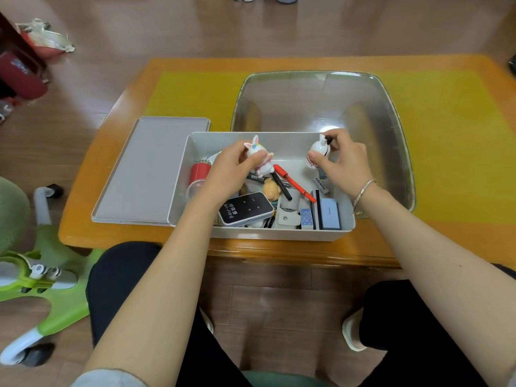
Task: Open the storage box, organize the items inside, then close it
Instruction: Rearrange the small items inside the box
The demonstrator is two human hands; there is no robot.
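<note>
The box (259,233) is set open on the desk (446,233), its lid (145,169) beside it, so sorting is judged under way. A rabbit toy (258,152) is pinched by the left hand (229,169) and a white toy (317,152) by the right hand (343,163). A free spot is needed next.

The left hand (231,169) hides what may be a red can's (199,171) right side.

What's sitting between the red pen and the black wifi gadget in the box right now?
In the head view, a small tan animal figure lies between the red pen and the black gadget, with a black pen beside it.
</note>
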